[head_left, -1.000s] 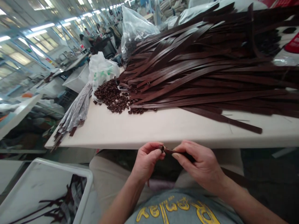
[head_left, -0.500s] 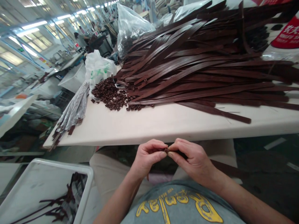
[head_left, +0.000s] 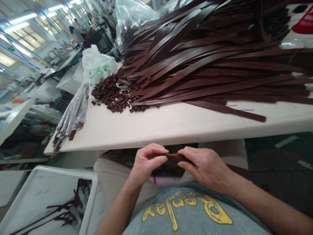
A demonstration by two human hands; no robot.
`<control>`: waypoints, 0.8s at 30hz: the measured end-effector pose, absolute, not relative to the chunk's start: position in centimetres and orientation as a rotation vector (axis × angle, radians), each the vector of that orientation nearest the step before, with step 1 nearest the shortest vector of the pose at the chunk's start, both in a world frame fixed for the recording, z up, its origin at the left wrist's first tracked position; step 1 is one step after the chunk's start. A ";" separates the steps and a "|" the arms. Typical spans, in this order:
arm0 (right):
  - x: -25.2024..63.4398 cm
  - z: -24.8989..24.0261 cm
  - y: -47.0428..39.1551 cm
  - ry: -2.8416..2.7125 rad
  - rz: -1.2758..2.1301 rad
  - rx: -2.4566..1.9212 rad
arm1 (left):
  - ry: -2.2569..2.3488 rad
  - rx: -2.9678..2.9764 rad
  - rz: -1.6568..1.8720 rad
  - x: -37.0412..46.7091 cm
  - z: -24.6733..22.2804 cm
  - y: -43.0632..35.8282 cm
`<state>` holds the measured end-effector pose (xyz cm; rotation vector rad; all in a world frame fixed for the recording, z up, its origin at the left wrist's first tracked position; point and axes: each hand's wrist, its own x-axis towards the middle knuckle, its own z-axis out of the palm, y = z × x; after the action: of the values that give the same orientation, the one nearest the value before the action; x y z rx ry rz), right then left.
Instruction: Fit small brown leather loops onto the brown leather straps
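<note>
Over my lap, just below the table's front edge, my left hand (head_left: 148, 161) and my right hand (head_left: 205, 166) both pinch the end of one dark brown leather strap (head_left: 176, 157). The strap runs right under my right hand and out past my wrist. My left fingertips close on the strap's tip; whether a small loop sits there I cannot tell. A big pile of the same brown straps (head_left: 207, 62) covers the table's far right. A heap of small brown loops (head_left: 111, 96) lies at the pile's left end.
The cream table (head_left: 158, 125) spans the view. A white plastic bag (head_left: 97, 67) and a bundle of paper-wrapped straps (head_left: 72, 117) sit at its left. A clear bag (head_left: 133, 19) stands behind. A white bin (head_left: 36, 192) with a few straps is at lower left.
My hands moved together on the strap's end, then my right hand slid slightly right along it. The view tilted down, so the table and pile sit higher in the picture.
</note>
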<state>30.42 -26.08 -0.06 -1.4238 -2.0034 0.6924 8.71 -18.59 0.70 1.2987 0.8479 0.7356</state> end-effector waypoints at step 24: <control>30.4 -0.9 -26.5 -2.134 1.015 -1.283 | 0.893 1.183 0.525 8.8 0.9 -18.8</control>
<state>30.45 -26.48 -0.87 -1.2831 -2.1338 1.0148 8.82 -18.83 0.94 1.1831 0.8933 0.5254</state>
